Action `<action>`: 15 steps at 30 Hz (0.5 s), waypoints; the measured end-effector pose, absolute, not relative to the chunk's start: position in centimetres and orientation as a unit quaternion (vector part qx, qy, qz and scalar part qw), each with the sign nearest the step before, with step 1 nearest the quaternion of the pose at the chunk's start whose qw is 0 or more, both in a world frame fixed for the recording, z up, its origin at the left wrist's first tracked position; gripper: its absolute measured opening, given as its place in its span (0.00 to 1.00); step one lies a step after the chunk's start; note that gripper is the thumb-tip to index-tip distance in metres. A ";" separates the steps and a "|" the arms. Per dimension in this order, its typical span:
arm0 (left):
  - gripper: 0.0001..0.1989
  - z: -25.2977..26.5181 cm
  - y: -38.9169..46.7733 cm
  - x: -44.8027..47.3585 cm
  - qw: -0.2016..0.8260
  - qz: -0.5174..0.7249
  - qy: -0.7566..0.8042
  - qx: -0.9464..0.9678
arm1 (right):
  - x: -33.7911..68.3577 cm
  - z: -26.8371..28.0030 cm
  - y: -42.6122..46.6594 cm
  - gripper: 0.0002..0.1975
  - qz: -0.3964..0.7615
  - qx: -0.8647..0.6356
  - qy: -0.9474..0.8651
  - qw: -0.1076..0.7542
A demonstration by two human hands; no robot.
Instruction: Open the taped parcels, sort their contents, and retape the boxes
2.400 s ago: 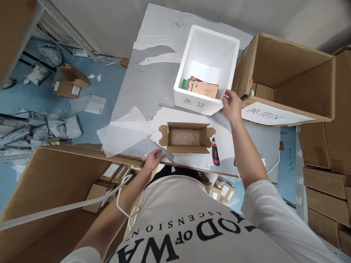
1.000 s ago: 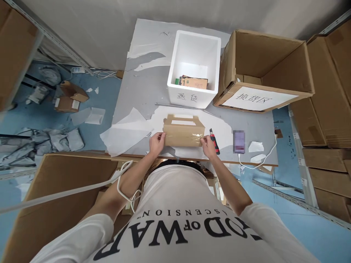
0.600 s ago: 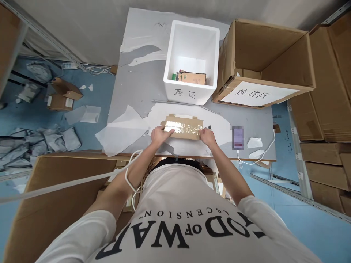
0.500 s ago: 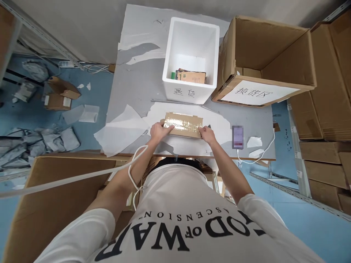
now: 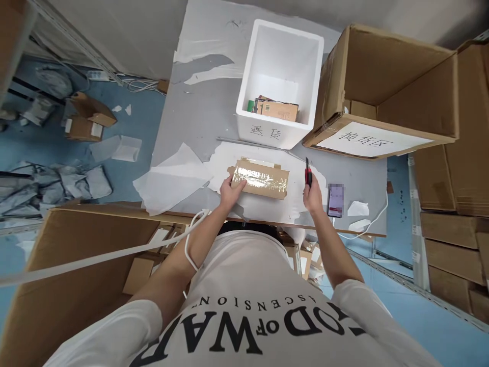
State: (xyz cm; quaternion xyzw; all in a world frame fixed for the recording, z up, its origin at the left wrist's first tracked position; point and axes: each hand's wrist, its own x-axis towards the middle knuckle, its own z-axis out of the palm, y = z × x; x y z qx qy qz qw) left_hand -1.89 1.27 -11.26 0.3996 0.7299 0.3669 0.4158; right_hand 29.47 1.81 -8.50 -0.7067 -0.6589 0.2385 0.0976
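A small cardboard box (image 5: 263,179) with shiny clear tape along its top lies on white paper (image 5: 248,208) near the table's front edge. My left hand (image 5: 231,191) grips the box's left end, thumb on top. To the right of the box, my right hand (image 5: 313,194) is closed round a red and black utility knife (image 5: 308,172), its tip pointing away from me. A gap separates the knife from the box. Right of that hand lies a phone (image 5: 335,200) with a cable at its lower end.
Behind the small box stand a white foam box (image 5: 280,135) holding flat cartons and a large open cardboard box (image 5: 382,140). Loose white paper (image 5: 173,178) lies at left. A white cord (image 5: 114,252) crosses my left arm. A big open carton (image 5: 87,255) sits at lower left.
My right hand has let go of the cardboard box's right end, moved right and now holds the utility knife. My left hand stays on the box. The whole view has shifted slightly.
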 end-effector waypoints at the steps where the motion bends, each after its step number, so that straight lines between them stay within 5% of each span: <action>1: 0.27 -11.4 1.2 -1.8 0.415 0.373 0.727 0.401 | 28.2 -7.1 2.9 0.31 0.232 -0.659 -0.708 0.102; 8: 0.23 -12.1 1.1 -1.3 0.384 0.393 0.725 0.416 | 17.3 -1.8 8.3 0.34 0.208 -0.343 -0.900 -0.168; 15: 0.20 -12.3 0.7 -1.0 0.366 0.413 0.719 0.422 | 16.4 -0.3 7.7 0.34 0.161 -0.336 -0.898 -0.232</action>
